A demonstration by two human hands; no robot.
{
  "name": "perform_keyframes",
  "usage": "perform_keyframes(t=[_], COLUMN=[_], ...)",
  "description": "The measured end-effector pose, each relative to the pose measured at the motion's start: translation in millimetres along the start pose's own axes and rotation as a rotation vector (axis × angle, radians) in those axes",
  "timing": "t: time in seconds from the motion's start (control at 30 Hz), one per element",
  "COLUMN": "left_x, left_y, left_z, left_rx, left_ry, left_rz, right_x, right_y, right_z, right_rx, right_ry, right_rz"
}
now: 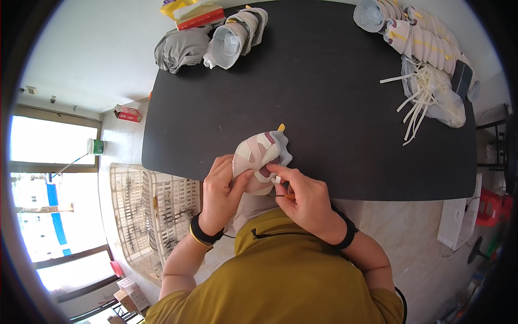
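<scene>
A pale pink and white shoe upper (251,156), with a yellow tab and grey lining, sits at the near edge of the black table (324,97). My left hand (222,181) is closed around its left side, the thumb lying on top. On the right side of the upper, my right hand (302,197) is closed in a pinch at the opening. A short white strip, like a lace end (275,179), shows at its fingers. Something thin and dark with an orange part also shows under those fingers, too small to make out.
Nested shoe uppers (226,46) and grey cloth (183,48) lie at the far left. More stacked uppers (423,46), a bundle of white laces (423,89) on a plastic bag and a phone (462,78) lie far right. Plastic crates (156,200) stand left on the floor.
</scene>
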State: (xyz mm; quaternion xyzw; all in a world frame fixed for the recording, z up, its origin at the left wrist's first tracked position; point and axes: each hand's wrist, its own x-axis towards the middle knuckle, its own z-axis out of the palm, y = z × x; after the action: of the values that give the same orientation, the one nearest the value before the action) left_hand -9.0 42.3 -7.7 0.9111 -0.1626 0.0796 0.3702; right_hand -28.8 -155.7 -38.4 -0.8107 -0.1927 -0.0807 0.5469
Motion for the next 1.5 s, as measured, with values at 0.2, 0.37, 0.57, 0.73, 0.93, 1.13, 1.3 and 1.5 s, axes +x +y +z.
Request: perform_keyframes(t=[0.2, 0.37, 0.57, 0.73, 0.93, 1.13, 1.3, 1.5], left_x=[-13.0, -17.3, -10.0, -16.3, -12.6, -3.0, -1.6, -1.9], left_y=[-2.4, -2.1, 6.3, 8.2, 15.9, 9.4, 14.9, 15.9], left_z=[21.8, 21.6, 3.0, 20.3, 25.9, -2.8, 6.2, 20.0], left_rx=[-0.336, -0.662, -0.807, -0.848, -0.971, -1.144, -1.162, -1.149], left_ry=[0.113, 0.120, 0.030, 0.153, 0.119, -0.130, -0.006, -0.012], left_rz=[-0.292, -0.555, -0.753, -0.762, -0.750, -0.863, -0.723, -0.684], right_x=[4.9, 8.8, 8.3, 6.0, 4.7, 3.0, 13.2, 11.7], right_y=[-0.4, 1.6, 6.6, -1.4, 9.8, 6.3, -19.3, -14.5], right_z=[12.0, 6.4, 8.8, 16.2, 16.2, 13.6, -15.5, -26.9], right_rx=[0.040, 0.074, 0.053, 0.051, -0.259, -0.364, 0.056, 0.133], right_ry=[0.012, -0.080, -0.120, -0.120, -0.043, -0.080, -0.042, -0.104], right_rz=[-0.063, 0.005, 0.013, -0.066, -0.230, -0.274, -0.024, 0.059])
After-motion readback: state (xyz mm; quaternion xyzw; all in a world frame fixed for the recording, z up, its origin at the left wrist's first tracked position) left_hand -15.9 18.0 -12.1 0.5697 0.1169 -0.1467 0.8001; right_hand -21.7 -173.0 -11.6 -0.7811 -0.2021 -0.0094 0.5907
